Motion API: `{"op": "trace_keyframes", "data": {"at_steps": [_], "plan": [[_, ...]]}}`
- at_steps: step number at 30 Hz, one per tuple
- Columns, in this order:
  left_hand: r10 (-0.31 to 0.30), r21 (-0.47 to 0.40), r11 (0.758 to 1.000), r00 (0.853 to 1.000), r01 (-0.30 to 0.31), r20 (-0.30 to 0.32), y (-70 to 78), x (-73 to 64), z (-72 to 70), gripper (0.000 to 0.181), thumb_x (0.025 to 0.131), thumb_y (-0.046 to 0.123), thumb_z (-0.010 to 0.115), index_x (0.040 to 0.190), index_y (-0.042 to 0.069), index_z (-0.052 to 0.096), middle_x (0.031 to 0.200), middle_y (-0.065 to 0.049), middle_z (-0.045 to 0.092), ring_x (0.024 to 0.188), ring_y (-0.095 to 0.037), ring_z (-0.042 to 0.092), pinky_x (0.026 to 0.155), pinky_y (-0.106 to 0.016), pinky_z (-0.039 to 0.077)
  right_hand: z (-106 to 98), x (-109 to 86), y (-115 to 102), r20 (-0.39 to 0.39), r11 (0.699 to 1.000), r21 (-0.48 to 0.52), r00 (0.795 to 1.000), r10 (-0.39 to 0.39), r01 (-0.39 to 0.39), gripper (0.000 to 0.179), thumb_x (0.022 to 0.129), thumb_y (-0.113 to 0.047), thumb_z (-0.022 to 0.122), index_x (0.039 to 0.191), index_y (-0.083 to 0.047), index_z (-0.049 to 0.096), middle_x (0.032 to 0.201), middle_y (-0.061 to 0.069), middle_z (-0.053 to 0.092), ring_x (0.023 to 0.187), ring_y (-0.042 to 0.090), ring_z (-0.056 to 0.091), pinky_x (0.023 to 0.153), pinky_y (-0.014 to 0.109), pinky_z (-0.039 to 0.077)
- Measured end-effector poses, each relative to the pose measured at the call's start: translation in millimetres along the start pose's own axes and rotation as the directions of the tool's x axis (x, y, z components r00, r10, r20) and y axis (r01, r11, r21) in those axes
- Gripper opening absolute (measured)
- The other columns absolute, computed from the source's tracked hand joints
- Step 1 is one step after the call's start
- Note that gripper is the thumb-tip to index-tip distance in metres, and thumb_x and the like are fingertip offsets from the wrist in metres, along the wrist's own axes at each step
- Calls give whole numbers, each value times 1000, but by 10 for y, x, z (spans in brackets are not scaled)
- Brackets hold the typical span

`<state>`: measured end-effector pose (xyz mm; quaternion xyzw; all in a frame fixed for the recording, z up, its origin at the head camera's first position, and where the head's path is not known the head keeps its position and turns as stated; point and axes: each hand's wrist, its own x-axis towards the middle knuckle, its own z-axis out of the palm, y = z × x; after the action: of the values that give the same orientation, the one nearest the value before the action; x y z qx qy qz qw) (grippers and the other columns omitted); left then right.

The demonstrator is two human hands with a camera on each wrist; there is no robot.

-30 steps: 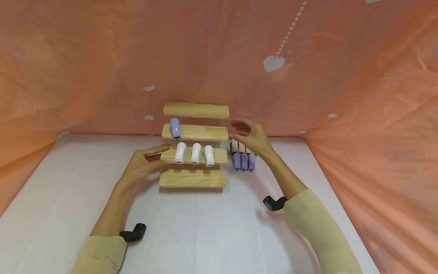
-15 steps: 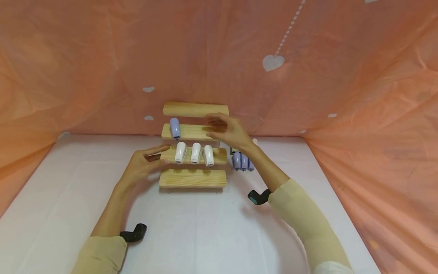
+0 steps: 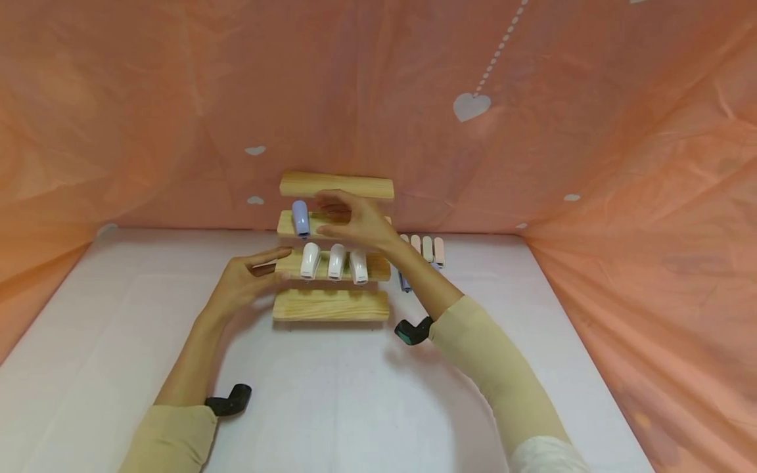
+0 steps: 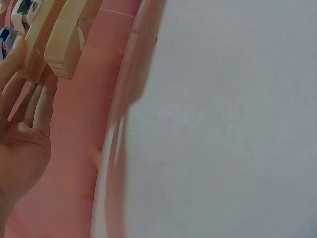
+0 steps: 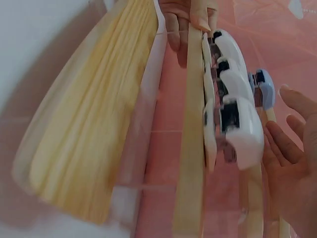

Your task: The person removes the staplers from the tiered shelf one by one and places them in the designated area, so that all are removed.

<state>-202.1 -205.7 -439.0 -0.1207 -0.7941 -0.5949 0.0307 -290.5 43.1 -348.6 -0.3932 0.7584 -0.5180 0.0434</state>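
Observation:
A tiered wooden display shelf (image 3: 331, 307) stands toward the back of the white table. My left hand (image 3: 245, 282) holds the left end of its second tier from the bottom, thumb over the plank and fingers below, as the left wrist view shows. On that tier sit three white mini staplers (image 3: 336, 261) in a row. One purple mini stapler (image 3: 300, 218) lies at the left end of the tier above. My right hand (image 3: 363, 220) hovers over that tier, just right of the purple stapler, fingers relaxed and apart from it, holding nothing in the right wrist view (image 5: 266, 90).
Right of the shelf, a row of pink and cream pieces (image 3: 428, 248) stands on the white table (image 3: 331, 394). Purple staplers (image 3: 405, 282) in front of them are mostly hidden by my right forearm. An orange sheet (image 3: 355, 85) with white hearts hangs behind.
My right hand has moved left from above the right-hand row to over the upper tier, close to the purple stapler. The left hand keeps its hold on the shelf.

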Motion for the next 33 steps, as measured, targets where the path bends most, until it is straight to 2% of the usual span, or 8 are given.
{"op": "trace_keyframes", "data": {"at_steps": [7, 14, 17, 23, 28, 33], "plan": [[13, 12, 1000, 1000, -13, 6, -10, -10, -3, 49, 91, 21, 75, 135, 4, 61, 138, -8, 60, 119, -16, 60, 99, -16, 46, 89, 118, -41, 66, 998, -65, 998, 8, -3, 64, 82, -7, 82, 140, -2, 53, 129, 13, 63, 120, 22, 59, 101, 24, 47], [-8, -7, 1000, 1000, 8, 7, -10, -30, -46, 52, 91, 22, 75, 137, 3, 60, 142, -11, 56, 120, -18, 59, 94, -15, 48, 177, 223, -63, 76, 963, -270, 997, 29, -8, 71, 81, -22, 83, 144, -10, 52, 129, 3, 63, 117, 14, 57, 98, 19, 44], [-4, -21, 1000, 1000, 4, 8, -6, -38, -58, 52, 91, 21, 75, 137, 1, 59, 143, -13, 54, 120, -18, 59, 91, -17, 51, 212, 254, -69, 65, 955, -296, 997, 33, -12, 69, 82, -23, 83, 143, -9, 53, 127, 5, 64, 113, 13, 58, 95, 20, 46], [-8, -7, 1000, 1000, 8, 3, 5, -54, -56, 52, 92, 22, 74, 137, 3, 59, 143, -12, 55, 121, -21, 59, 92, -15, 50, 228, 227, -90, 44, 959, -281, 998, 52, -37, 67, 83, -19, 83, 142, -9, 54, 125, 8, 65, 112, 16, 60, 92, 19, 48], [-17, -8, 1000, 1000, 17, 6, 21, -70, -42, 51, 92, 21, 74, 137, 3, 59, 143, -13, 55, 122, -22, 59, 92, -16, 50, 194, 151, -79, 30, 977, -210, 998, 54, -46, 67, 82, -17, 84, 141, -8, 55, 125, 8, 65, 114, 15, 61, 95, 19, 49], [-13, 19, 1000, 1000, 13, -1, 30, -62, -45, 51, 92, 24, 74, 137, 6, 60, 140, -10, 58, 124, -29, 57, 97, -14, 45, 102, 53, -65, 3, 989, -144, 999, 36, -35, 68, 80, -18, 85, 140, -7, 56, 121, 8, 67, 110, 15, 64, 95, 26, 52]]}}
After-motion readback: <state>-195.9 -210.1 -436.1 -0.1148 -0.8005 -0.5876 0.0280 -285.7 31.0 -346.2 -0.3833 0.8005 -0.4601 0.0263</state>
